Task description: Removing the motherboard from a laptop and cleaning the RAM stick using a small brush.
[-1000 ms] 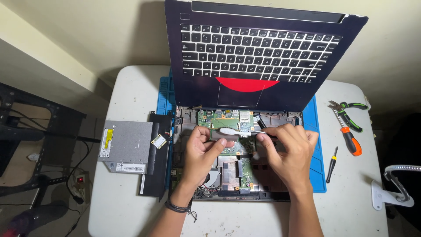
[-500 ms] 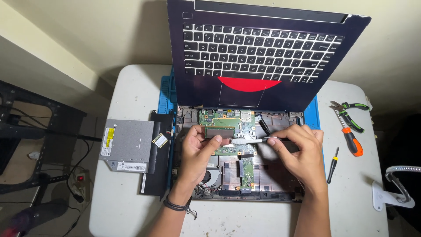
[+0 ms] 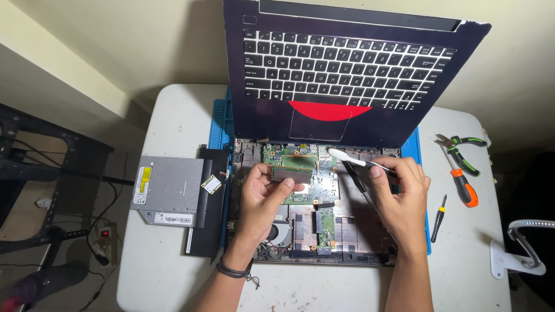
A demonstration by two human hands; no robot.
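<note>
Left hand (image 3: 263,196) pinches memory module (image 3: 291,174) | right hand (image 3: 399,193) grips white-tipped tool (image 3: 361,163)

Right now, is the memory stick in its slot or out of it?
Out. The left hand holds the memory stick lifted above the board, pinched between its fingers, not lying flat in a slot.

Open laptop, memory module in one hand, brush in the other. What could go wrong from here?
1. The left hand pinches the memory module bare, with no grounding strap visible; static or finger grease on the contacts is possible.
2. The right hand holds the white brush over the exposed motherboard; a slip could snag small parts or cables.
3. The keyboard cover stands propped above the chassis and might drop onto both hands.
</note>
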